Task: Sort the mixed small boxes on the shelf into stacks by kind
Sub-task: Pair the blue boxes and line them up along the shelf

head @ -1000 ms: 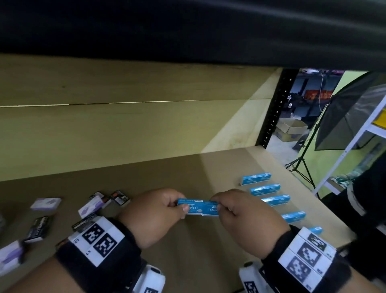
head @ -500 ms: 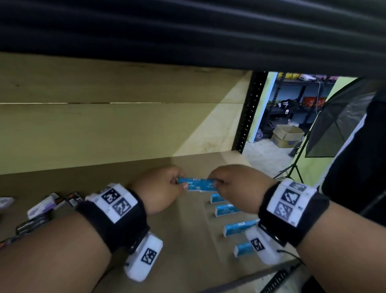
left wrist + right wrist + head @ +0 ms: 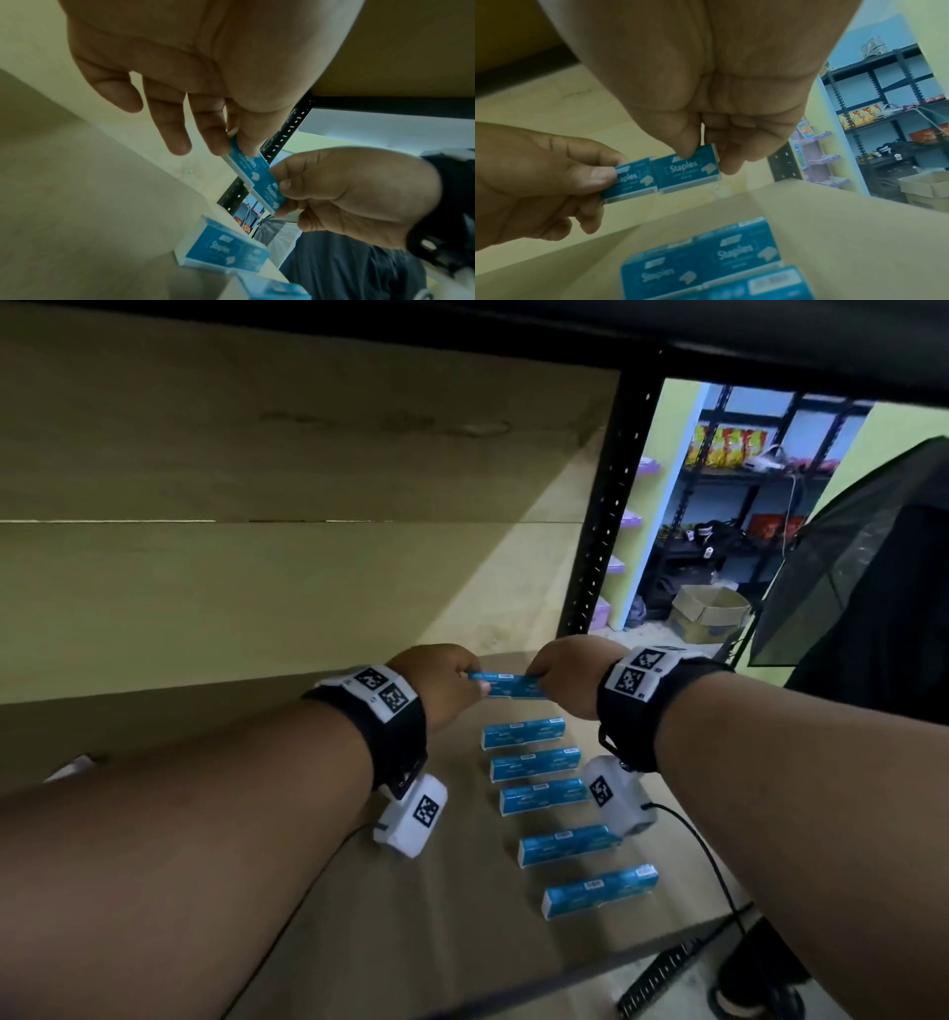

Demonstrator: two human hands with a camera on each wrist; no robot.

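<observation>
From the head view we've got the left hand [image 3: 445, 690] and the right hand [image 3: 567, 677] each pinching one end of a blue staples pack [image 3: 508, 685], held in the air above the far end of the row of blue packs [image 3: 544, 796] lined up on the shelf board [image 3: 318, 891]. Five packs lie there, spaced apart, not stacked. Our worry: the drop spot is tight against the back wall, so if we set it down crooked we knock the nearest pack out of line.

Left wrist view: thumb and fingertips [image 3: 218, 142] clamp the pack's end, while the other hand grips the opposite end. What we're holding looks like two little boxes joined end to end, with a seam in the middle. If either hand eases off early, it could fold or split at that seam.

Right wrist view: thumb and forefinger nip the top corner of the box, "Staples" printed in white on teal, pale strip along the bottom edge. More identical packs sit blurred below.
</observation>
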